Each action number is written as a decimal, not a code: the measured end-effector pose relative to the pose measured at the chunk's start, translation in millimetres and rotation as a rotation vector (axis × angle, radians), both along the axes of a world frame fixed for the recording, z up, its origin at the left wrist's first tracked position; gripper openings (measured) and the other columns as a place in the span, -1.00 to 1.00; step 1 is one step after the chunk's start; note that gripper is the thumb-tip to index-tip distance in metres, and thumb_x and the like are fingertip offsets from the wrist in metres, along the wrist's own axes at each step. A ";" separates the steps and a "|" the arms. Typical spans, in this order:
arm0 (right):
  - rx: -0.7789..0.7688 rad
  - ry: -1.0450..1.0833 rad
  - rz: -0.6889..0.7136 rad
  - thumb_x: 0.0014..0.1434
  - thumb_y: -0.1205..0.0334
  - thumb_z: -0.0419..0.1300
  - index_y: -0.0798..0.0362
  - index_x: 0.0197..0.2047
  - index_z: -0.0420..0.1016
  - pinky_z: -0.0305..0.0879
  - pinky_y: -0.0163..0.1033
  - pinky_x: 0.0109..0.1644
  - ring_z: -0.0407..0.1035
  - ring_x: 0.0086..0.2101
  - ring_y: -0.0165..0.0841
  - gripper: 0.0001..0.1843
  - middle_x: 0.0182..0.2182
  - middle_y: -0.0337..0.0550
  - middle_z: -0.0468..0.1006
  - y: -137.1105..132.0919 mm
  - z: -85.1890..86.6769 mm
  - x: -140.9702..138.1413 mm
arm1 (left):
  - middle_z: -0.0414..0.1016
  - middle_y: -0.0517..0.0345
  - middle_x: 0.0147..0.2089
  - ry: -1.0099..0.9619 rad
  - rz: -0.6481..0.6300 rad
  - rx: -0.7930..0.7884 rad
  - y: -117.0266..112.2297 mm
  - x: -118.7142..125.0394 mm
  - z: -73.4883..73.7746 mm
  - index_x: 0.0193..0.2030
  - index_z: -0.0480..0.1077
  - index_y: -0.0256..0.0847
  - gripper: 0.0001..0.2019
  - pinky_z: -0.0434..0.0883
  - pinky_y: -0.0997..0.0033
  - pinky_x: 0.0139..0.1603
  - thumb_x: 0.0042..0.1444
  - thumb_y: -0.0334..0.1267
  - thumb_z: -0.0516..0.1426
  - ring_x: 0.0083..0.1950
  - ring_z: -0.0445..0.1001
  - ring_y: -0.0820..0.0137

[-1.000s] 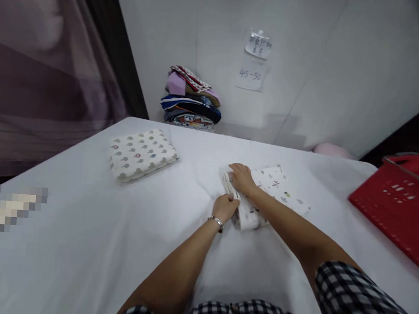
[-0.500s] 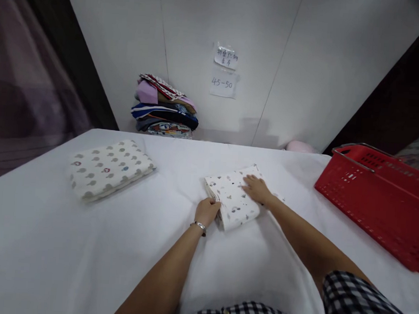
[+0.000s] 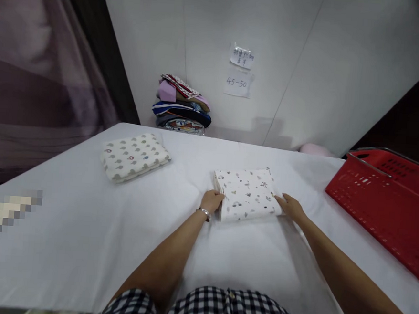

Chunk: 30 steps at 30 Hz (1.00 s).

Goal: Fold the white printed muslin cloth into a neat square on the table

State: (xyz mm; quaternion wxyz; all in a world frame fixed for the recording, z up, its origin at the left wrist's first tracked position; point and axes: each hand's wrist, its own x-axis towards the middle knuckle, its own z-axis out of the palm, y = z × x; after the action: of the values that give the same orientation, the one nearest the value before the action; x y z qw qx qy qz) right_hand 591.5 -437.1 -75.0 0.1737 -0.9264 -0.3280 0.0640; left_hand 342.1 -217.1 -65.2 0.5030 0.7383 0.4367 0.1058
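A folded white cloth (image 3: 246, 193) printed with small grey plant and rainbow-like figures lies flat on the white-covered table in front of me. My left hand (image 3: 212, 201) is closed on its left edge, where several folded layers show; a bracelet circles that wrist. At the opposite edge, my right hand (image 3: 290, 208) grips the cloth near its lower right corner, part of its fingers hidden. Farther left lies a second folded cloth (image 3: 134, 156), cream with grey rounded shapes, and neither hand touches it.
A red plastic basket (image 3: 381, 207) with a metal handle stands on the table (image 3: 81, 243) at the right. Behind the table, a pile of folded fabrics (image 3: 182, 105) rests against the wall, near paper signs (image 3: 238, 82). A purplish curtain (image 3: 50, 79) hangs at left.
My right hand has slid from lying flat on top of the cloth to its right edge. The cloth now looks wider and turned straighter. My left hand stays at the left edge.
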 end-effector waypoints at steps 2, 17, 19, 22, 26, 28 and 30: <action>0.001 0.049 0.050 0.14 -0.20 -0.06 0.13 0.05 0.39 0.26 -0.18 0.00 0.34 -0.02 -0.15 -0.35 -0.02 0.02 0.46 -19.3 -2.7 -11.8 | 0.20 0.27 -0.74 0.017 -0.016 -0.053 -0.4 -11.1 3.0 -0.62 0.25 -0.22 -0.80 0.16 0.51 -0.56 -0.05 -0.21 0.07 -0.63 0.24 0.49; 0.162 -0.155 0.733 0.25 -0.10 -0.15 0.02 0.31 0.00 -0.08 0.02 0.27 -0.16 0.26 -0.23 -0.36 0.27 -0.09 0.03 31.5 32.2 -162.7 | 0.24 0.29 -0.70 -0.011 -0.054 -0.057 -14.0 -30.5 -7.3 -0.53 0.31 -0.25 -0.82 0.19 0.53 -0.57 -0.05 -0.19 0.11 -0.64 0.24 0.52; 0.062 -0.149 0.798 0.22 -0.16 -0.14 0.07 0.31 -0.02 -0.16 0.07 0.28 -0.19 0.27 -0.19 -0.29 0.28 -0.02 -0.01 42.8 25.3 -173.8 | 0.22 0.31 -0.73 -0.029 -0.069 -0.082 -14.0 -31.9 -6.6 -0.54 0.29 -0.24 -0.81 0.18 0.53 -0.59 -0.04 -0.18 0.11 -0.67 0.22 0.53; -0.062 -0.122 0.839 0.19 -0.21 -0.12 0.10 0.30 0.02 -0.21 0.11 0.27 -0.18 0.26 -0.16 -0.24 0.28 0.05 -0.03 46.1 19.3 -173.8 | 0.20 0.32 -0.75 -0.038 -0.070 -0.080 -13.8 -32.3 -8.2 -0.55 0.30 -0.25 -0.80 0.17 0.53 -0.60 -0.03 -0.18 0.11 -0.68 0.21 0.53; -0.084 -0.034 0.845 0.21 -0.22 -0.18 0.05 0.28 0.08 -0.19 0.07 0.27 -0.19 0.27 -0.19 -0.29 0.28 -0.02 -0.01 43.9 29.4 -168.0 | 0.20 0.33 -0.75 -0.040 -0.080 -0.088 -12.9 -31.8 -10.8 -0.51 0.34 -0.27 -0.80 0.18 0.53 -0.58 -0.03 -0.16 0.12 -0.67 0.23 0.52; -0.040 -0.042 0.829 0.21 -0.23 -0.18 0.03 0.29 0.04 -0.22 0.07 0.28 -0.24 0.27 -0.20 -0.28 0.29 -0.04 -0.06 49.5 36.3 -170.1 | 0.20 0.33 -0.76 -0.052 -0.086 -0.109 -12.8 -32.1 -9.9 -0.51 0.34 -0.27 -0.78 0.19 0.54 -0.58 -0.03 -0.14 0.13 -0.66 0.23 0.52; -0.007 -0.084 0.823 0.20 -0.23 -0.18 0.06 0.31 -0.02 -0.29 0.05 0.29 -0.32 0.28 -0.20 -0.24 0.31 -0.04 -0.14 59.5 38.5 -173.7 | 0.21 0.33 -0.75 -0.062 -0.088 -0.118 -13.3 -32.7 -8.0 -0.52 0.34 -0.27 -0.78 0.19 0.54 -0.59 -0.03 -0.14 0.13 -0.67 0.23 0.53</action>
State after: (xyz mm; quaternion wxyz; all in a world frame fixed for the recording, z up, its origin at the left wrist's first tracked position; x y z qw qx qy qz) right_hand 417.8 -377.6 -36.5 0.1169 -0.7203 -0.6776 0.0913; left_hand 309.4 -230.4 -73.2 0.5629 0.7223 0.3936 0.0804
